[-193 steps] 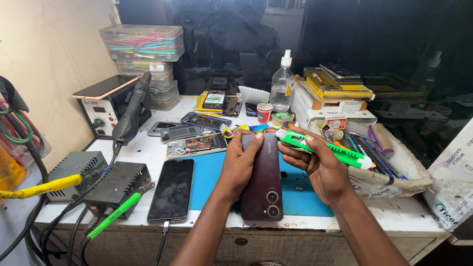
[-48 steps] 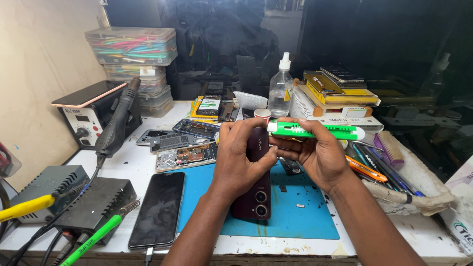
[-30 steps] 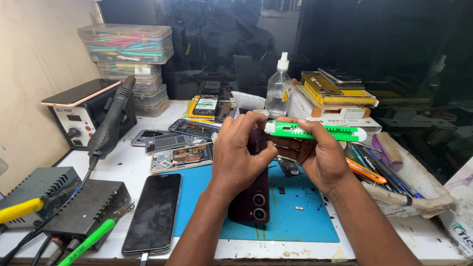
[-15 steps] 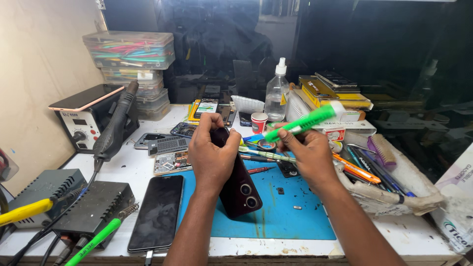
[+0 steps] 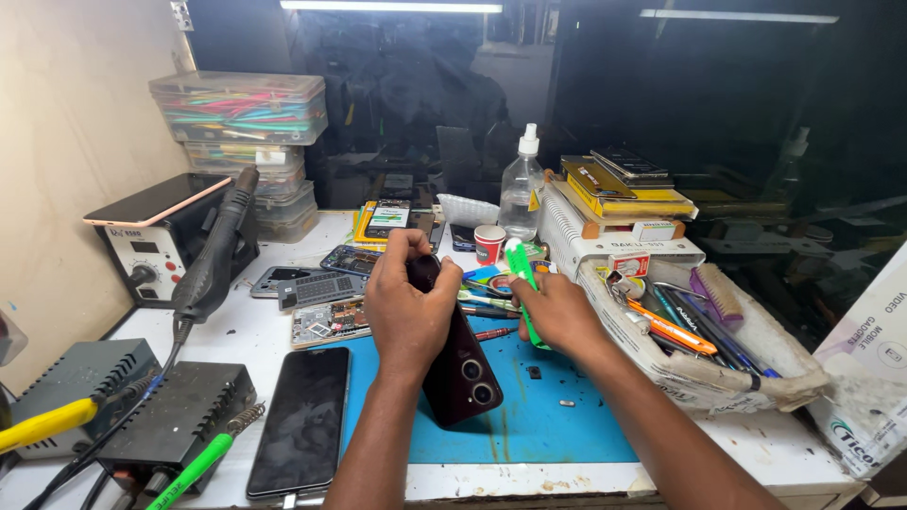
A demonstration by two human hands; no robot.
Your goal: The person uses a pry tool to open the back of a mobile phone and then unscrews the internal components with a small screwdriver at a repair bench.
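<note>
My left hand (image 5: pixel 409 312) grips a dark maroon phone (image 5: pixel 460 370), back side up with two round camera lenses showing, tilted over the blue work mat (image 5: pixel 557 420). My right hand (image 5: pixel 557 312) holds a green tube-shaped tool (image 5: pixel 521 283) almost upright, just right of the phone's top end. The hand hides the upper part of the phone.
A black phone (image 5: pixel 304 420) lies screen up at the mat's left. A hot-air station (image 5: pixel 156 241) with its handle (image 5: pixel 219 250), a clear spray bottle (image 5: pixel 521 189), a small red cup (image 5: pixel 489 244), stacked plastic boxes (image 5: pixel 241 123), and a tool basket (image 5: pixel 699 340) surround the mat.
The green tool has swung from lying across above the phone to nearly upright. The phone has tilted and shifted left on the mat; the camera view has moved back.
</note>
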